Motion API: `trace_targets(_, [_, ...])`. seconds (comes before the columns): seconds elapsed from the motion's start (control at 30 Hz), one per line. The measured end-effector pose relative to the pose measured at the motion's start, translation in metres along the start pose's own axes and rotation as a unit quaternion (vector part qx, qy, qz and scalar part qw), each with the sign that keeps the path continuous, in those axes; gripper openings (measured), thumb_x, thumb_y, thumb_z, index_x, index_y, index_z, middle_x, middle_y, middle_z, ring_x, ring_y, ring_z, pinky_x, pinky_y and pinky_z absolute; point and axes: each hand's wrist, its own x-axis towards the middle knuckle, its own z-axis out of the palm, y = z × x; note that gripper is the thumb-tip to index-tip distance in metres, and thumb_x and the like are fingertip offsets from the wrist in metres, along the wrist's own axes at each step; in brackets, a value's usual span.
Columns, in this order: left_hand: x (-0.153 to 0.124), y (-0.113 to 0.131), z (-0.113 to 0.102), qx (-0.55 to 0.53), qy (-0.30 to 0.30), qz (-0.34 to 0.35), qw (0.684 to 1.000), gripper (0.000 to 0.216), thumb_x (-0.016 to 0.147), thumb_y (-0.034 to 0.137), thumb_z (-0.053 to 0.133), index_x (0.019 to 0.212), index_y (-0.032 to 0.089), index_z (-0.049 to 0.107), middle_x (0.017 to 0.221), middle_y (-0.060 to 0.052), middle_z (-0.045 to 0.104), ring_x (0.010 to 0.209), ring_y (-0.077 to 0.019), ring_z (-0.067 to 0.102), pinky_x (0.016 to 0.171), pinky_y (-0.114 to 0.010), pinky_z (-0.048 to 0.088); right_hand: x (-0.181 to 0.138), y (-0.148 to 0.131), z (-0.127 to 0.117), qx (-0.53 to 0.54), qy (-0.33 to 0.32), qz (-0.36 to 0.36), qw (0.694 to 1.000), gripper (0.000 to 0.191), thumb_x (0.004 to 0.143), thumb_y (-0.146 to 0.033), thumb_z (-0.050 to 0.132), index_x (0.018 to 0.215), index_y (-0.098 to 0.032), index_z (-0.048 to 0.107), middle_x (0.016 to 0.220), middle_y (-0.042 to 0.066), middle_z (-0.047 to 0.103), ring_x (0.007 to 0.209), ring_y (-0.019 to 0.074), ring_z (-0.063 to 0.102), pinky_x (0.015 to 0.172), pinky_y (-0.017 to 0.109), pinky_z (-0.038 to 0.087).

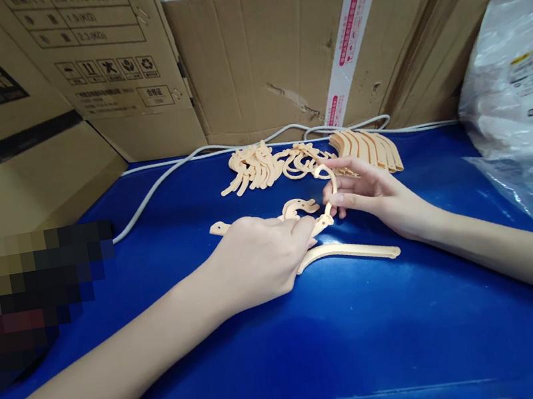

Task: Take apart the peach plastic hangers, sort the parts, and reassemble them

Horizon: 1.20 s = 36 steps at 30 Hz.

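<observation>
My right hand [364, 192] pinches a cream plastic hanger hook [333, 179] between thumb and fingers. The hook's lower end meets the tip of a cream hanger piece [321, 225], and my left hand [267, 253] is closed on that piece, hiding most of it. Just behind my left hand lies a curved cream piece [298, 206] with small holes. Another flat cream end [219, 228] pokes out to its left; I cannot tell whether it is held. A long curved hanger arm [355, 250] lies on the table in front, partly behind my left fingers.
Along the back of the blue table [370, 345] lie a pile of cream pieces [254, 168], a heap of hooks [298, 159] and a row of curved arms [367, 148]. A white cable [164, 192] runs behind them. Cardboard boxes [264, 58] and a plastic bag [519, 72] border the table.
</observation>
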Motion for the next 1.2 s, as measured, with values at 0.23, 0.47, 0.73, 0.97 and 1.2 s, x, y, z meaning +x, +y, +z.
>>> trace_targets(0.23, [0.0, 0.003, -0.004, -0.018, -0.016, -0.017, 1.0, 0.034, 0.101, 0.023, 0.034, 0.107, 0.011, 0.065, 0.096, -0.009, 0.075, 0.076, -0.0198, 0.073, 0.051, -0.028, 0.048, 0.0, -0.002, 0.0, -0.023, 0.008, 0.001, 1.0, 0.039, 0.087, -0.03, 0.07, 0.121, -0.025, 0.051, 0.075, -0.005, 0.061, 0.062, 0.0108, 0.057, 0.061, 0.029, 0.047])
trace_targets(0.47, [0.002, 0.005, -0.007, -0.029, -0.087, -0.029, 0.995, 0.03, 0.099, 0.023, 0.037, 0.107, 0.012, 0.063, 0.098, -0.01, 0.074, 0.079, -0.0222, 0.073, 0.051, -0.03, 0.046, -0.001, -0.002, 0.001, -0.031, 0.004, -0.011, 0.999, 0.037, 0.088, -0.028, 0.069, 0.121, -0.026, 0.052, 0.076, -0.004, 0.059, 0.062, 0.0105, 0.053, 0.062, 0.029, 0.046])
trace_targets(0.73, [0.005, 0.006, -0.01, -0.038, -0.117, -0.044, 0.991, 0.018, 0.092, 0.018, 0.046, 0.098, 0.015, 0.062, 0.086, -0.005, 0.07, 0.075, -0.0211, 0.071, 0.046, -0.027, 0.037, -0.001, -0.004, 0.001, -0.061, 0.008, -0.014, 0.998, 0.039, 0.088, -0.031, 0.068, 0.124, -0.025, 0.054, 0.076, -0.003, 0.057, 0.061, 0.0108, 0.052, 0.061, 0.03, 0.046])
trace_targets(0.97, [0.005, 0.006, -0.008, -0.024, -0.109, -0.047, 0.993, 0.018, 0.09, 0.018, 0.048, 0.1, 0.016, 0.062, 0.082, -0.005, 0.07, 0.067, -0.0211, 0.069, 0.044, -0.026, 0.032, -0.002, -0.006, 0.003, -0.065, 0.006, -0.013, 0.998, 0.042, 0.087, -0.033, 0.07, 0.125, -0.024, 0.055, 0.076, -0.003, 0.058, 0.059, 0.01, 0.053, 0.06, 0.03, 0.047])
trace_targets(1.2, [0.004, 0.006, -0.009, -0.037, -0.101, -0.043, 0.993, 0.019, 0.093, 0.018, 0.044, 0.098, 0.016, 0.062, 0.086, -0.005, 0.071, 0.07, -0.0206, 0.07, 0.045, -0.027, 0.034, -0.003, -0.005, 0.0, -0.051, -0.011, -0.011, 0.999, 0.043, 0.088, -0.031, 0.069, 0.128, -0.025, 0.053, 0.079, -0.004, 0.059, 0.056, 0.0091, 0.055, 0.057, 0.029, 0.049])
